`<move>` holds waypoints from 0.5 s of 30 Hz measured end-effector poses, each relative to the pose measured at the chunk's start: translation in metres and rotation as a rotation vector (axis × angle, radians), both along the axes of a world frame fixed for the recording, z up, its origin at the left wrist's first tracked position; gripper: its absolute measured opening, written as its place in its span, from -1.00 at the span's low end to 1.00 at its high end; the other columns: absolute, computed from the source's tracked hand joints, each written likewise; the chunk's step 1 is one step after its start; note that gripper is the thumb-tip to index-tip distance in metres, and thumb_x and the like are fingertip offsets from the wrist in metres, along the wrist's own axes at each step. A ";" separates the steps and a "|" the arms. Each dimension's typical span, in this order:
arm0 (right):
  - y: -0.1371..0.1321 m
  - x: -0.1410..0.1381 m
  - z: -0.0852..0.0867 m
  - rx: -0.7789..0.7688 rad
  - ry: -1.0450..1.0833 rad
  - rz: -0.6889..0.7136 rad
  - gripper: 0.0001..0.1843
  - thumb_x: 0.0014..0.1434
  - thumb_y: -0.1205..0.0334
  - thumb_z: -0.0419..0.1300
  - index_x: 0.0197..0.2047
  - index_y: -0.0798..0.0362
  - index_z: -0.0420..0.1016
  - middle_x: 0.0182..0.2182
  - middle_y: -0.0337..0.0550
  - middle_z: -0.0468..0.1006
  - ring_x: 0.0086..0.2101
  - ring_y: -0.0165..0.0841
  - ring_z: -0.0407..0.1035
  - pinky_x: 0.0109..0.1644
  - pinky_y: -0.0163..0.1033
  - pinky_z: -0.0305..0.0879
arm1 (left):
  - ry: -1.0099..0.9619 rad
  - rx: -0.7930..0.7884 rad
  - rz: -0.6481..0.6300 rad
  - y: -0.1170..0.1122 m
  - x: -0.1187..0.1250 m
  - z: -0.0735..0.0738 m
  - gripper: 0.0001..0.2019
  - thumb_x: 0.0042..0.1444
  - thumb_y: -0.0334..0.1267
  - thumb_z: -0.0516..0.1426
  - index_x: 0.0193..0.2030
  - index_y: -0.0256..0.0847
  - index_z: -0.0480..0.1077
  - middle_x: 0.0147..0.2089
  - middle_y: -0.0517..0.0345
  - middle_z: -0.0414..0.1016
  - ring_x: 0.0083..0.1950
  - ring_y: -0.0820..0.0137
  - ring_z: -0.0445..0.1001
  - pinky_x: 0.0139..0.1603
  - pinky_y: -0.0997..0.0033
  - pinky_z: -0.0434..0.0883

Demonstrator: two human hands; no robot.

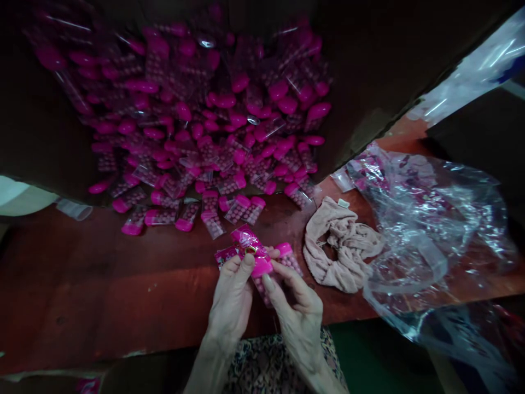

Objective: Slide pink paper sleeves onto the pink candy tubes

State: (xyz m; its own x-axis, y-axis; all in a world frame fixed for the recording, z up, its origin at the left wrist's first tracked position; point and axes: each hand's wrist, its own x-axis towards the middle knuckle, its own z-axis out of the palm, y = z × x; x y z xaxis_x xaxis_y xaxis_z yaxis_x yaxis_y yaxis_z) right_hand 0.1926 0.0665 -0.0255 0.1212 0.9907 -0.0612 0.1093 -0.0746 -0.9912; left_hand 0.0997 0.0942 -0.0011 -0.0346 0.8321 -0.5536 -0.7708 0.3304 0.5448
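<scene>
My left hand [232, 295] is closed, thumb and fingers pinching a shiny pink printed wrapper [248, 241] at the upper end of a small candy bottle. My right hand [297, 306] is closed on that candy bottle [262, 290], its thumb just below the pink cap. The bottle is clear, tilted, and filled with pink balls. Whether the wrapper is fitted over the cap I cannot tell. A second pink wrapper [225, 255] shows beyond my left fingers. Past my right fingers lies another pink-capped bottle [290, 257]; whether those fingers touch it is unclear.
A big heap of pink-capped candy bottles [217, 148] spills from a dark box [361, 71] onto the reddish table [82, 284]. To the right lie a crumpled beige cloth [338, 246] and a large clear plastic bag [435, 246]. A clear cup [74, 209] rests at left.
</scene>
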 end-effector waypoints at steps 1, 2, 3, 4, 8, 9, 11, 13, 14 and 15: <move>0.001 -0.001 0.001 -0.036 0.050 -0.018 -0.79 0.10 0.25 0.22 -0.16 0.04 0.53 -0.37 -0.19 0.60 -0.43 -0.42 0.46 -0.40 -0.40 0.39 | -0.024 0.000 -0.026 0.000 0.000 0.000 -0.76 -0.07 -0.16 0.27 -0.33 -0.31 0.53 -0.28 -0.05 0.61 -0.05 0.18 0.49 0.00 0.21 0.36; 0.002 -0.002 0.003 -0.073 0.104 -0.030 -0.80 0.09 0.24 0.23 -0.18 0.05 0.53 -0.39 -0.19 0.60 -0.44 -0.42 0.45 -0.41 -0.40 0.39 | -0.042 0.000 -0.048 -0.001 -0.001 -0.001 -0.74 -0.05 -0.13 0.25 -0.31 -0.32 0.52 -0.27 -0.07 0.61 -0.05 0.17 0.49 0.01 0.20 0.36; 0.004 -0.003 0.004 -0.109 0.157 -0.034 -0.81 0.08 0.22 0.23 -0.20 0.06 0.54 -0.43 -0.20 0.59 -0.46 -0.43 0.44 -0.42 -0.40 0.38 | -0.054 0.002 -0.067 -0.001 0.000 -0.001 -0.71 -0.03 -0.11 0.23 -0.29 -0.33 0.52 -0.25 -0.09 0.60 -0.04 0.16 0.49 0.01 0.18 0.36; 0.006 -0.003 0.006 -0.143 0.204 -0.030 -0.81 0.08 0.20 0.23 -0.22 0.07 0.54 -0.48 -0.22 0.57 -0.48 -0.43 0.43 -0.45 -0.40 0.37 | -0.060 0.006 -0.084 -0.002 0.000 -0.001 -0.70 -0.01 -0.10 0.21 -0.27 -0.33 0.52 -0.24 -0.10 0.60 -0.04 0.15 0.48 0.01 0.18 0.35; 0.008 -0.005 0.007 -0.201 0.266 -0.020 -0.80 0.08 0.17 0.24 -0.23 0.08 0.53 -0.54 -0.24 0.52 -0.52 -0.45 0.39 -0.50 -0.41 0.34 | -0.007 0.039 -0.094 -0.003 0.003 0.000 -0.71 0.03 -0.12 0.19 -0.22 -0.32 0.52 -0.20 -0.10 0.59 -0.06 0.19 0.49 -0.04 0.24 0.37; 0.008 -0.005 0.007 -0.193 0.248 -0.024 -0.80 0.07 0.18 0.24 -0.23 0.07 0.52 -0.51 -0.23 0.53 -0.51 -0.45 0.39 -0.48 -0.41 0.34 | 0.009 0.044 -0.097 -0.003 0.003 0.000 -0.72 0.04 -0.14 0.18 -0.22 -0.32 0.52 -0.19 -0.10 0.59 -0.08 0.21 0.49 -0.07 0.28 0.38; 0.006 -0.005 0.006 -0.172 0.211 -0.020 -0.81 0.08 0.20 0.24 -0.22 0.06 0.52 -0.46 -0.22 0.55 -0.50 -0.47 0.38 -0.44 -0.42 0.35 | 0.044 0.047 -0.119 -0.003 0.002 -0.001 -0.74 0.06 -0.16 0.16 -0.23 -0.31 0.53 -0.19 -0.10 0.58 -0.18 0.26 0.51 -0.23 0.37 0.42; 0.003 -0.004 0.006 -0.173 0.213 -0.018 -0.81 0.08 0.21 0.24 -0.22 0.07 0.51 -0.44 -0.21 0.55 -0.50 -0.47 0.38 -0.44 -0.41 0.36 | 0.075 0.055 -0.177 -0.004 0.001 -0.003 -0.74 0.05 -0.17 0.15 -0.24 -0.33 0.54 -0.18 -0.12 0.58 -0.36 0.37 0.49 -0.47 0.49 0.37; 0.002 -0.003 0.007 -0.185 0.235 -0.021 -0.82 0.08 0.20 0.24 -0.23 0.08 0.51 -0.45 -0.21 0.55 -0.52 -0.47 0.38 -0.47 -0.42 0.35 | 0.087 0.057 -0.208 -0.005 0.000 -0.004 -0.73 0.04 -0.15 0.16 -0.25 -0.34 0.54 -0.18 -0.13 0.57 -0.46 0.44 0.45 -0.58 0.55 0.30; 0.001 -0.003 0.008 -0.204 0.270 -0.025 -0.82 0.07 0.19 0.24 -0.24 0.08 0.50 -0.48 -0.21 0.54 -0.54 -0.48 0.37 -0.50 -0.42 0.35 | 0.092 0.061 -0.241 -0.006 0.000 -0.005 -0.71 0.03 -0.14 0.16 -0.26 -0.34 0.54 -0.18 -0.14 0.57 -0.55 0.51 0.38 -0.65 0.58 0.23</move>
